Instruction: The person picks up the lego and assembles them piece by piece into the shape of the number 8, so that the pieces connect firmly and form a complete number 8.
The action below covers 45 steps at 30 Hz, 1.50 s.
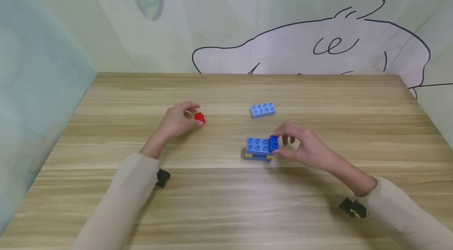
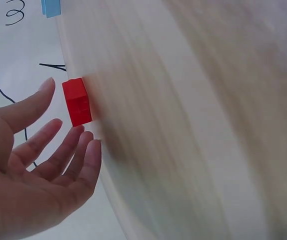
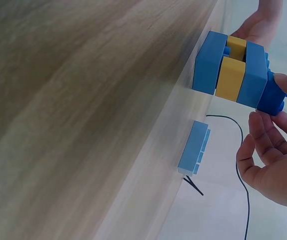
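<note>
My right hand pinches a small dark blue brick between thumb and fingers. That brick sits at the right end on top of a stack, whose light blue top brick has bare studs to the left. Under it, two yellow bricks stand apart with a gap between them, on a blue bottom brick. Over on the left, a red brick rests on the table between the spread thumb and fingers of my left hand. The left fingers are loosely bent around it, with gaps showing in the left wrist view.
A loose light blue brick with two rows of studs lies behind the stack. The wood-grain table ends at the back against a wall with a line drawing. Dark devices hang at both sleeve cuffs.
</note>
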Motion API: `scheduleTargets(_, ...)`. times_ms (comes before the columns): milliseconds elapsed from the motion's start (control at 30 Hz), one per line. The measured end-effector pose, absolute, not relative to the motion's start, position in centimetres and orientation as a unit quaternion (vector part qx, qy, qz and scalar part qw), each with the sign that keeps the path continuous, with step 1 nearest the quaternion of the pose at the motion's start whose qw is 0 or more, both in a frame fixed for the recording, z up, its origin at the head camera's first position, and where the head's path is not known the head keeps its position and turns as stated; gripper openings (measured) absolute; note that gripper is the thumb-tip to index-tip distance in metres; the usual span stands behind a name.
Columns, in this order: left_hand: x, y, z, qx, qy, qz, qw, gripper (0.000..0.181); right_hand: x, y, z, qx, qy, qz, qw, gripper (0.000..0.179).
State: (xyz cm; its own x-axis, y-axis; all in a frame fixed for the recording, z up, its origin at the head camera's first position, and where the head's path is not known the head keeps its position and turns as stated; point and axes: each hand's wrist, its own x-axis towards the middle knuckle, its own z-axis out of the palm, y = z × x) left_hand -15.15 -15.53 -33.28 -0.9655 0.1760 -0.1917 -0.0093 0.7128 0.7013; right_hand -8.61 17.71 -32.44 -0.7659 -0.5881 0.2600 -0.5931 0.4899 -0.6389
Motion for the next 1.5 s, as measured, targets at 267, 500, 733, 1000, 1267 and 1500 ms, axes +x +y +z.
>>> scheduleTargets(267,-15.5,-15.0,-33.6,0.046,0.927,0.353,0.121,0.047,-8.6,17.7,-32.5,0.348,-0.860,0.372,0.011,0.032)
scheduleTargets(500,-15.7,-14.7,-33.5,0.049,0.936,0.326,0.123,0.044,-8.6,17.6,-32.4,0.345,-0.862,0.372,0.009,0.032)
scheduleTargets(733,-15.8,-14.6,-33.5,0.045,0.938,0.319,0.127,0.042,-8.6,17.6,-32.5,0.345,-0.860,0.375,0.011,0.032)
scheduleTargets(1000,-15.8,-14.8,-33.3,0.036,0.941,0.310,0.134,0.043,-8.6,17.6,-32.5,0.331,-0.863,0.382,-0.007,0.031)
scheduleTargets(1267,-15.4,-14.9,-32.9,0.049,0.934,0.330,0.127,0.041,-8.7,17.6,-32.5,0.328,-0.862,0.387,-0.015,0.032)
scheduleTargets(1500,-14.4,-14.2,-32.3,0.068,0.912,0.379,0.144,0.040,-8.8,17.7,-32.5,0.333,-0.859,0.388,-0.011,0.032)
